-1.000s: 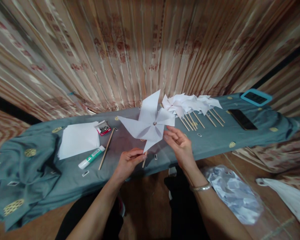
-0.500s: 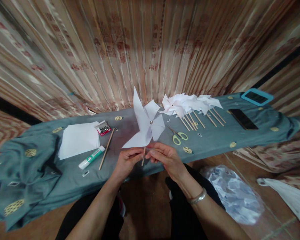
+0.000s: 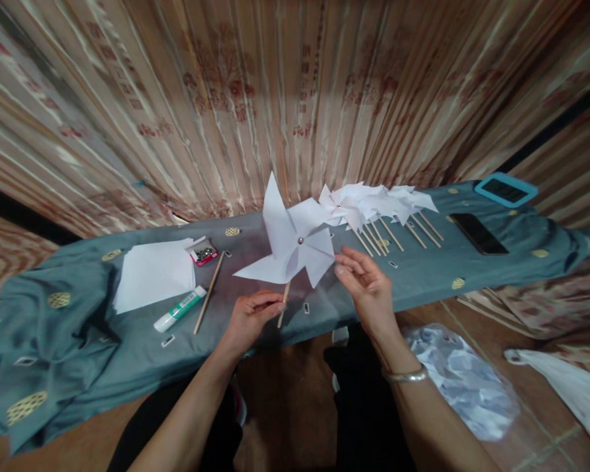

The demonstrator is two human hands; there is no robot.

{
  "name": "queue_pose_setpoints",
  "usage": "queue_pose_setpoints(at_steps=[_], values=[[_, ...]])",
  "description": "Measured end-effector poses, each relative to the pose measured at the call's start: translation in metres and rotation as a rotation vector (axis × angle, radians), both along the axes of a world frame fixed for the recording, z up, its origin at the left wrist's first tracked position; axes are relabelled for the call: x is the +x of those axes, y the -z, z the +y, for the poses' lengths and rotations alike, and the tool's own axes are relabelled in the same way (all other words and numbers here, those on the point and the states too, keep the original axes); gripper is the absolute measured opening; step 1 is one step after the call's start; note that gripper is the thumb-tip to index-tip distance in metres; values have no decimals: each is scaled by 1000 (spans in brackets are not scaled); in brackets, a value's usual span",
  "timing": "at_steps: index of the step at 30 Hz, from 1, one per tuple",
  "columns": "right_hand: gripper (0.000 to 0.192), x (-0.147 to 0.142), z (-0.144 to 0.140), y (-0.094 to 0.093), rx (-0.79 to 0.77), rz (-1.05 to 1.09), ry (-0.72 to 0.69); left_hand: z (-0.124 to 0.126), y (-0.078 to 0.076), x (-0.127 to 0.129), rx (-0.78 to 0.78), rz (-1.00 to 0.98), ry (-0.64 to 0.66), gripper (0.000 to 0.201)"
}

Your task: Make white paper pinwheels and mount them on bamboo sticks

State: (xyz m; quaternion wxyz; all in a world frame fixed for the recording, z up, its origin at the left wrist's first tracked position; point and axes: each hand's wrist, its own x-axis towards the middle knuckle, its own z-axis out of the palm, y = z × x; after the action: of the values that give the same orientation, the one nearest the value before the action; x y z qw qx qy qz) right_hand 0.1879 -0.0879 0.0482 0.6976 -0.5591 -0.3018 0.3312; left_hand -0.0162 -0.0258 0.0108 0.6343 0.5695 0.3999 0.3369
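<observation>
A white paper pinwheel with a shiny pin at its centre stands upright on a thin wooden stick. My left hand pinches that stick low down, between thumb and fingers. Beside the right blades is my right hand, its fingers bent and apart with nothing in them. Its fingertips are at the edge of a blade; whether they touch it I cannot tell. The scissors are hidden behind this hand and the pinwheel.
Several finished pinwheels lie at the back right, near a phone and a blue-framed device. On the left are stacked paper, a box of pins, a glue stick and a wooden stick. A plastic bag sits on the floor.
My right hand has left the stick and moved right and up to the blades, opening. The pinwheel has turned on its pin. My left hand keeps its hold.
</observation>
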Motion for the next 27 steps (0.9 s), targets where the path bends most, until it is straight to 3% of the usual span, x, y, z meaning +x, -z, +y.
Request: queue_pose_setpoints(at_steps=[8, 12, 14, 16, 23, 27], values=[[46, -29, -3, -7, -90, 303, -277, 1, 0, 0, 25, 29, -14, 16], [40, -40, -12, -9, -235, 288, -563, 2, -4, -2, 0, 22, -41, 18], [39, -36, -14, -8, -284, 232, -629, 3, -6, -3, -1, 40, -65, 18], [39, -27, -12, -7, -285, 179, -580, 2, -8, -3, 13, 62, -76, 16], [41, -6, 4, 0, -135, 57, -140, 0, -8, -2, 4, 40, -24, 16], [47, -8, 9, 4, -78, 120, -145, -2, -6, -1, 6, 31, 10, 15]])
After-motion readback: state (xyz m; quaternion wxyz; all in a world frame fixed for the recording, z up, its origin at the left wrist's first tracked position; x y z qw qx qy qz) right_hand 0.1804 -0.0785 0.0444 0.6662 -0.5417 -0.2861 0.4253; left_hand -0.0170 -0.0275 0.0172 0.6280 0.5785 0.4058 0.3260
